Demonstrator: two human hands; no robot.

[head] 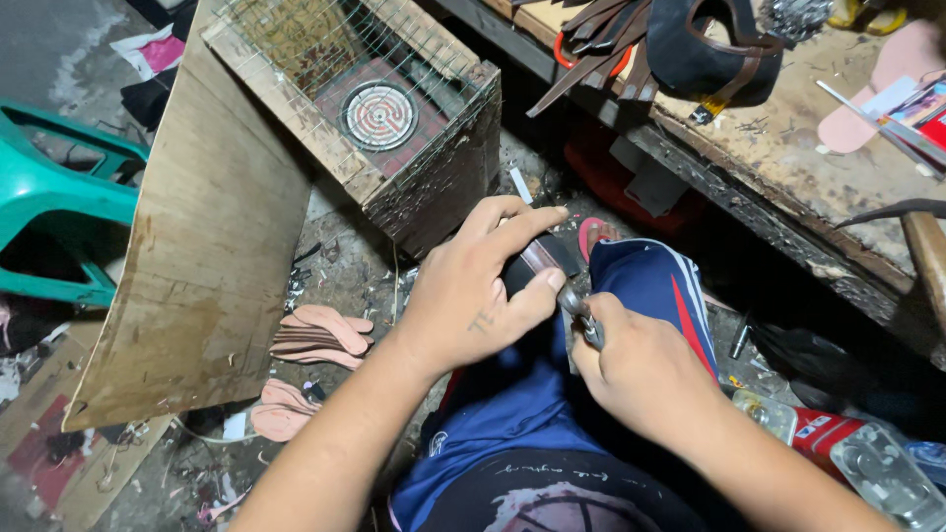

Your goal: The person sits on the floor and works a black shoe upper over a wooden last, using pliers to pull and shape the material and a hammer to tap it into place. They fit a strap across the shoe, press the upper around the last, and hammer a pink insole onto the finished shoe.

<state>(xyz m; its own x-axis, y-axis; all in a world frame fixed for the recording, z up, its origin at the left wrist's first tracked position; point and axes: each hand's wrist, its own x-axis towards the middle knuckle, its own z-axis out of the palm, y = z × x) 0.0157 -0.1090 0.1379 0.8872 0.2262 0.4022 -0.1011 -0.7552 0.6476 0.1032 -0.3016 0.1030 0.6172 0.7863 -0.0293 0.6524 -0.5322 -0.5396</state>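
over the lap, above blue shorts (pixel 552 414), the left hand (pixel 473 296) wraps a dark shoe piece (pixel 532 264) w/ a brown strap, fingers curled shut round it, thumb pressed near its lower edge. right hand (pixel 641 374) sits just beside, touching the left thumb, fingers closed on metal pliers (pixel 581 313) whose tip meets the piece's edge. wooden box (pixel 394 118) w/ wire mesh and a coil heater inside stands on the floor beyond the hands, plywood sheet (pixel 207 256) leaning at its left. pink insoles (pixel 320 335) lie on the littered floor below it. desk (pixel 788 148) at upper right carries straps and a dark shoe upper. teal chair (pixel 59 197) far left.
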